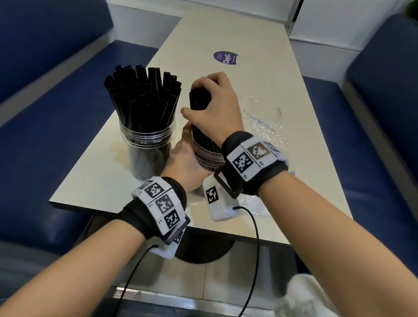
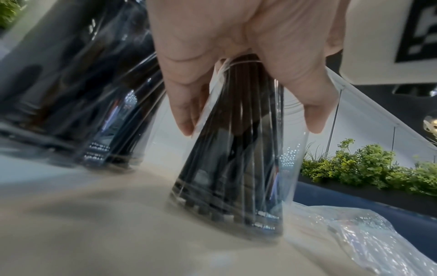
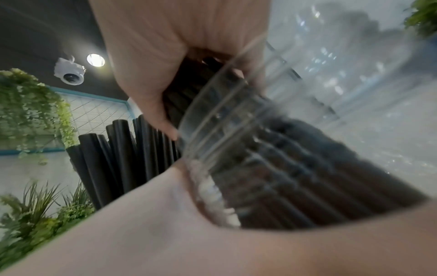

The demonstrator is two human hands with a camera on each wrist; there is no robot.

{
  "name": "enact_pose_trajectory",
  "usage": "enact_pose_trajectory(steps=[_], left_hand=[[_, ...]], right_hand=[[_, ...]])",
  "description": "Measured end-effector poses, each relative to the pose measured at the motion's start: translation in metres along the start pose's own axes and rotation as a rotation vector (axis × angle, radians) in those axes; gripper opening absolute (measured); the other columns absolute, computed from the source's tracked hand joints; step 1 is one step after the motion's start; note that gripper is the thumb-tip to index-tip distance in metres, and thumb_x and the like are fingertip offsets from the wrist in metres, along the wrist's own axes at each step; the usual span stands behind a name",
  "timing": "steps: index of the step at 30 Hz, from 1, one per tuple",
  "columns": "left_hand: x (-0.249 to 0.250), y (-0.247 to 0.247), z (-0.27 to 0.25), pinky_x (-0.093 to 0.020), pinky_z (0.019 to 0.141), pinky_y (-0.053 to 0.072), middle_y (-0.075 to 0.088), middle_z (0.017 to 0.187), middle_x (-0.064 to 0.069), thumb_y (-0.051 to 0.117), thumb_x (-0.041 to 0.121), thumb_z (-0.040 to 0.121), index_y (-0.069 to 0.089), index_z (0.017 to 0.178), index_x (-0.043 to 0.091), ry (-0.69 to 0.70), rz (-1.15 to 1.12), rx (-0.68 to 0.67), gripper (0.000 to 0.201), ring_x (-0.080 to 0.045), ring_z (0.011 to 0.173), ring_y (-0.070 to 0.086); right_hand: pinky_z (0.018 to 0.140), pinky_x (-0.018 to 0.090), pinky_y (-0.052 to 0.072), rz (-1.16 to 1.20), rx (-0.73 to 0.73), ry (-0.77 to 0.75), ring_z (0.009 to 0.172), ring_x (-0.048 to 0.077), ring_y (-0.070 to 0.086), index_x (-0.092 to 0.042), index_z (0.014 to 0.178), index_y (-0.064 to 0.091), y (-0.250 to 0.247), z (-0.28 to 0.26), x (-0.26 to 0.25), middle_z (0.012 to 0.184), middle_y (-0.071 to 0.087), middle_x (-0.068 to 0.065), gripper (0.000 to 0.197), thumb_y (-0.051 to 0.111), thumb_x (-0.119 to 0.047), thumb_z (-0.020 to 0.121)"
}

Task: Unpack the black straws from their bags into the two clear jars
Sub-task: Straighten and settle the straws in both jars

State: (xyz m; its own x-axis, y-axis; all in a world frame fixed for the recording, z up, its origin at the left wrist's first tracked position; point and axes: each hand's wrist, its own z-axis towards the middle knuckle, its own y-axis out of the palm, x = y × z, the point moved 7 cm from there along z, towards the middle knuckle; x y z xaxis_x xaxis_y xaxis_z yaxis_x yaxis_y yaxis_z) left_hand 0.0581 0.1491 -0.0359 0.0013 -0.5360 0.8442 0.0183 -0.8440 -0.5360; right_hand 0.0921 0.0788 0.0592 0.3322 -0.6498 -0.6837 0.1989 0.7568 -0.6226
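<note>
Two clear jars stand on the white table (image 1: 248, 53). The left jar (image 1: 145, 147) is packed with upright black straws (image 1: 144, 91). My left hand (image 1: 183, 156) grips the right jar (image 1: 207, 155) around its side; in the left wrist view my fingers (image 2: 184, 104) wrap the clear jar (image 2: 290, 168), which leans on the table. My right hand (image 1: 217, 106) grips a bundle of black straws (image 1: 199, 98) from above, its lower part standing in that jar. The right wrist view shows the jar rim (image 3: 212, 115) and the straws (image 3: 283, 177) inside it.
An empty crumpled clear plastic bag (image 1: 265, 118) lies right of the jars, and another bag (image 2: 369, 239) lies by the near edge. Blue bench seats (image 1: 26, 126) flank the table. A round purple sticker (image 1: 225, 57) sits farther back. Cables hang from both wristbands.
</note>
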Motion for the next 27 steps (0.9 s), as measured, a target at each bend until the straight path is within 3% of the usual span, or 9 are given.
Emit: enact_pose_trajectory(steps=[5,8,11,14,16,18,20,23,27], left_hand=[[-0.003,0.002,0.001,-0.030,0.096,0.040,0.055,0.131,-0.010,0.077,0.029,0.065,0.008,0.147,0.027,0.017,-0.044,-0.036,0.107,-0.025,0.120,0.052],[-0.006,0.003,0.000,-0.035,0.104,0.039,0.050,0.136,-0.009,0.083,0.032,0.058,0.009,0.146,0.029,0.010,-0.046,-0.041,0.115,-0.025,0.125,0.048],[-0.006,0.004,-0.001,-0.034,0.104,0.039,0.050,0.136,-0.008,0.086,0.033,0.056,0.010,0.144,0.032,0.027,-0.013,-0.025,0.116,-0.023,0.126,0.046],[-0.007,0.005,0.000,-0.033,0.103,0.038,0.044,0.140,-0.008,0.086,0.033,0.054,0.009,0.143,0.035,0.018,-0.003,-0.034,0.118,-0.024,0.129,0.042],[-0.008,0.005,0.000,-0.035,0.105,0.038,0.043,0.141,-0.008,0.086,0.032,0.054,0.007,0.144,0.034,0.014,0.001,-0.037,0.120,-0.023,0.130,0.040],[-0.008,0.005,0.000,-0.035,0.106,0.038,0.043,0.142,-0.008,0.086,0.031,0.054,0.005,0.145,0.033,0.012,-0.002,-0.034,0.122,-0.023,0.131,0.041],[-0.008,0.005,0.000,-0.035,0.106,0.038,0.044,0.141,-0.007,0.086,0.031,0.054,0.005,0.146,0.032,0.008,-0.009,-0.024,0.122,-0.022,0.130,0.042],[-0.010,0.005,0.001,-0.040,0.108,0.038,0.045,0.141,-0.007,0.086,0.032,0.054,0.006,0.146,0.030,-0.001,-0.030,-0.015,0.122,-0.022,0.130,0.043],[-0.011,0.003,0.001,-0.043,0.105,0.041,0.047,0.138,-0.005,0.086,0.038,0.051,0.010,0.144,0.036,0.009,-0.044,-0.001,0.120,-0.022,0.128,0.044]], right_hand=[[0.067,0.003,0.034,0.205,0.214,0.073,0.091,0.015,0.050,-0.001,0.096,0.066,-0.024,-0.001,0.007,0.098,0.051,0.004,0.027,0.070,-0.003,0.069],[0.073,-0.004,0.034,0.343,0.285,0.110,0.090,0.008,0.048,-0.004,0.098,0.066,-0.037,-0.009,0.016,0.100,0.050,0.001,0.030,0.072,-0.003,0.068],[0.081,-0.009,0.029,0.326,0.226,0.057,0.105,0.006,0.043,-0.011,0.115,0.058,-0.040,-0.018,0.015,0.120,0.047,0.006,0.053,0.075,-0.005,0.066],[0.085,-0.015,0.015,0.280,0.214,0.042,0.119,0.005,0.027,-0.014,0.136,0.034,-0.040,-0.023,0.016,0.139,0.030,0.010,0.087,0.079,-0.007,0.062],[0.089,-0.009,0.017,0.342,0.249,0.116,0.122,0.008,0.025,-0.017,0.141,0.020,-0.037,-0.028,0.021,0.138,0.025,0.008,0.101,0.081,-0.008,0.060],[0.093,0.009,0.029,0.409,0.228,0.230,0.114,0.012,0.038,-0.019,0.140,0.019,-0.030,-0.032,0.028,0.121,0.039,-0.003,0.100,0.081,-0.010,0.062],[0.086,0.019,0.040,0.418,0.193,0.327,0.097,0.013,0.051,-0.016,0.134,0.032,-0.024,-0.032,0.032,0.102,0.051,-0.007,0.080,0.078,-0.013,0.068],[0.088,0.032,0.051,0.449,0.233,0.383,0.094,0.021,0.060,-0.009,0.112,0.054,-0.024,-0.027,0.034,0.097,0.060,0.002,0.044,0.072,-0.011,0.072],[0.091,0.044,0.052,0.617,0.325,0.447,0.092,0.024,0.063,-0.016,0.092,0.054,-0.026,-0.030,0.043,0.089,0.062,0.003,0.021,0.067,-0.010,0.076]])
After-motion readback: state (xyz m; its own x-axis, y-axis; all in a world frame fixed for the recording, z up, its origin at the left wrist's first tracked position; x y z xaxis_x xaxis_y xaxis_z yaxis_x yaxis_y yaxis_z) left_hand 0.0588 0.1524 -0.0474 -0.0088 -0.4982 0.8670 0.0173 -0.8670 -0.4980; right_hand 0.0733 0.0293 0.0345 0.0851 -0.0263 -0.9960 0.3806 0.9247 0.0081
